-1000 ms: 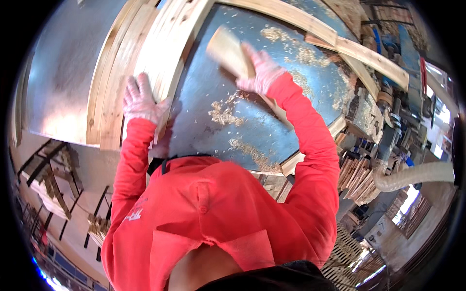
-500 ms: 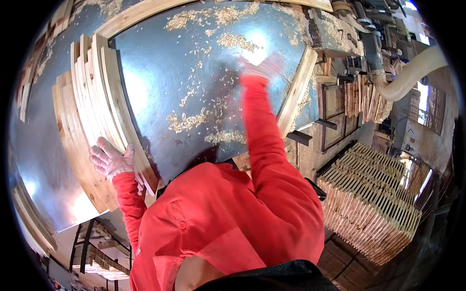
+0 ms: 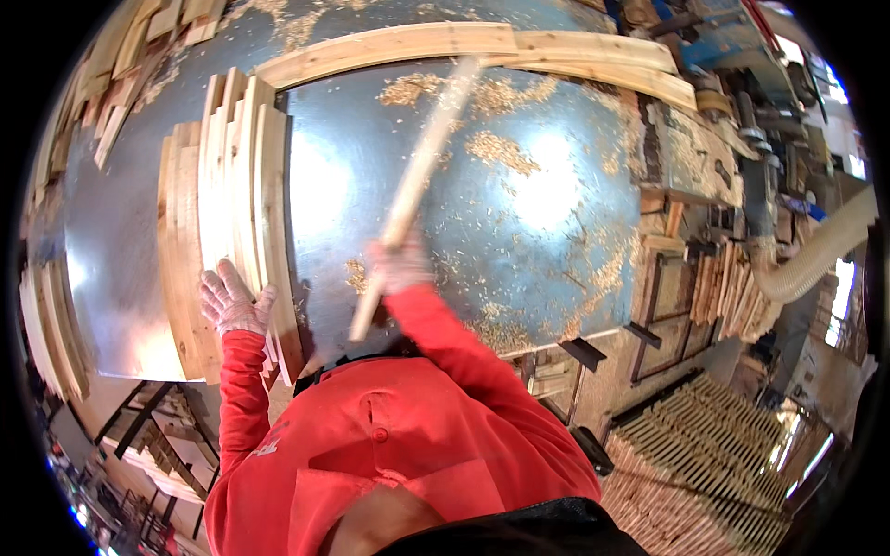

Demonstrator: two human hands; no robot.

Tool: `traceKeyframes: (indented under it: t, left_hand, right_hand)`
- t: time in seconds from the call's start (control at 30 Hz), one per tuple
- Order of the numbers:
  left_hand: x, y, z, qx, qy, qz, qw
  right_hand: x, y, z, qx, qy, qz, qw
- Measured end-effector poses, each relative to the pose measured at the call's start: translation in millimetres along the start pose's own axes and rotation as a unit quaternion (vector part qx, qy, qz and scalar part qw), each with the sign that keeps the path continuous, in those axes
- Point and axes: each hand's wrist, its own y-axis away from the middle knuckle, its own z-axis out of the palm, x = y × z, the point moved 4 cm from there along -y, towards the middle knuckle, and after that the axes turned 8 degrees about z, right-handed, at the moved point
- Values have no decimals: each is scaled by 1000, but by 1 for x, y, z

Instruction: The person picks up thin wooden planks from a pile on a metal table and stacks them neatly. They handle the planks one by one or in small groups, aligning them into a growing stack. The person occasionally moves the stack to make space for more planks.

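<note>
Gripping wooden slat (image 3: 417,190) over sawdust-strewn table (image 3: 519,259)

Left hand (image 3: 232,301) gloved, flat, fingers spread, right hand (image 3: 400,264) gloved, fist closed, arm extended

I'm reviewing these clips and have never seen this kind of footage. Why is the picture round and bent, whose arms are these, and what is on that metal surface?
The view comes from a wide fisheye camera worn on a person's head, looking down, so straight edges curve toward the rim. The red sleeves rising from the lower edge are that person's own arms; there is no machine arm.

The left hand, in a light work glove, rests flat on a stack of wooden boards standing side by side on a metal table. The right hand has a grip on a long wooden strip, blurred by motion, held over the table. Sawdust is scattered on the metal, and more boards lie along the far edge. At the right, racks of wooden pieces and a pale hose show.
</note>
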Motion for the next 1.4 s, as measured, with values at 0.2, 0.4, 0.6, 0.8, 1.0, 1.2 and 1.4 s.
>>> traceKeyframes:
  t: [0.2, 0.4, 0.6, 0.8, 1.0, 1.2, 1.4]
  left_hand:
    - [10, -3, -21, -93, 0, -19, 995]
    - [24, 1, -20, 1, -28, 7, 1000]
    - [11, 9, 1, 51, -13, 21, 998]
    - [6, 12, 1, 26, 5, 2, 1000]
    - [4, 1, 1, 15, -16, 4, 1000]
    - [22, 12, -7, 101, -41, 97, 989]
    - [34, 6, -21, 158, -35, 127, 979]
  right_hand:
    - [-15, -17, 144, -470, 607, -30, 641]
    - [-239, -283, 135, -49, 865, -317, 387]
    - [-239, -299, 126, -56, 915, -169, 363]
    - [-182, -184, 78, -252, 845, 4, 472]
    - [-84, -34, 106, -338, 679, 156, 633]
    - [-97, -83, 149, -473, 662, -88, 575]
    - [-248, -331, 184, -16, 746, -458, 483]
